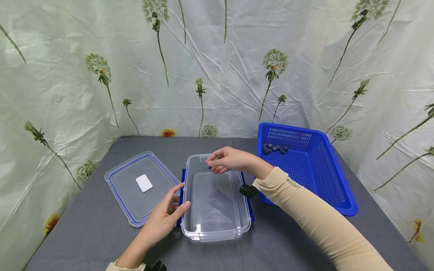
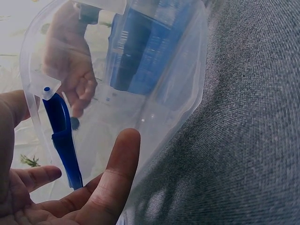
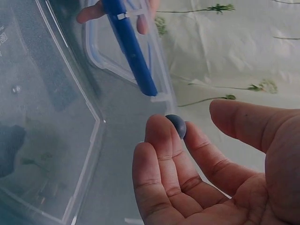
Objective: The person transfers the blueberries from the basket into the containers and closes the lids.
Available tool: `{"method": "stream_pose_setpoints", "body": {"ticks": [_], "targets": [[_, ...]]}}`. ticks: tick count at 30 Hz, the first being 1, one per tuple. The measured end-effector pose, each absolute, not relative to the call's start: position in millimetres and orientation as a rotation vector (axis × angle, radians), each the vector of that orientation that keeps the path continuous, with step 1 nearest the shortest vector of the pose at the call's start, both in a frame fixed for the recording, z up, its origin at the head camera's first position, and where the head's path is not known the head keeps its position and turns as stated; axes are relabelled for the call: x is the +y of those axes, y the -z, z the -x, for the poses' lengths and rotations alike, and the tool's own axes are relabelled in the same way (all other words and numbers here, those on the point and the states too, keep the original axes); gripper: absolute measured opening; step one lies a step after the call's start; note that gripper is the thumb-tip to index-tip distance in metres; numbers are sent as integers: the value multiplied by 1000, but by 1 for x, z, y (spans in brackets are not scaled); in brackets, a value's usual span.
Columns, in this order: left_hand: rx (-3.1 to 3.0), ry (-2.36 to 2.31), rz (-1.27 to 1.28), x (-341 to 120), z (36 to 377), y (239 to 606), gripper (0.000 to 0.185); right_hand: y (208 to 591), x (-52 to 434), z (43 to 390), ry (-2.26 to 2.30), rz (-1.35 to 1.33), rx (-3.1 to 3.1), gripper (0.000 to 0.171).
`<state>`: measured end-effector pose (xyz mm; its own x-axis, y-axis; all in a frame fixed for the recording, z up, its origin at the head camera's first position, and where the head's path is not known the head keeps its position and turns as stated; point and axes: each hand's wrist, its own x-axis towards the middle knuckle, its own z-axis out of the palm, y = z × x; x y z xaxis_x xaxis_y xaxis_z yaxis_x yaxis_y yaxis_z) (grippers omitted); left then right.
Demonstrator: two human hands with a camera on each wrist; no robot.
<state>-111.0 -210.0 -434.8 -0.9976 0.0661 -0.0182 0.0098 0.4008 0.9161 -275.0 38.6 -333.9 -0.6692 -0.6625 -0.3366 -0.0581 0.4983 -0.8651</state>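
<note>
A clear plastic food container [image 1: 217, 194] with blue side latches stands on the grey table. My left hand [image 1: 162, 218] is at its left side, thumb and index fingertips at the rim, the other fingers beside the blue latch [image 2: 65, 140]. Over the far part of the container, my right hand [image 1: 230, 160] holds a blueberry [image 3: 176, 125]. The right wrist view shows the berry between the index and middle fingers, with the thumb [image 3: 234, 119] apart from it. Several more blueberries [image 1: 274, 148] lie in the far left corner of the blue basket [image 1: 339, 188].
The container's clear lid [image 1: 129, 195], with a blue seal and a white label [image 1: 144, 183], lies flat to the left. The basket stands to the right, partly behind my right forearm [image 1: 315, 214]. A flower-printed curtain [image 1: 217, 75] hangs behind the table.
</note>
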Motion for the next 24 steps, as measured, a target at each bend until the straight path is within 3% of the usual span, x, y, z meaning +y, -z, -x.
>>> {"method": "stream_pose_setpoints", "body": {"ticks": [24], "targets": [[2602, -1689, -84, -210, 110, 435, 64, 364, 9, 276, 1081, 501, 2070, 41]]}}
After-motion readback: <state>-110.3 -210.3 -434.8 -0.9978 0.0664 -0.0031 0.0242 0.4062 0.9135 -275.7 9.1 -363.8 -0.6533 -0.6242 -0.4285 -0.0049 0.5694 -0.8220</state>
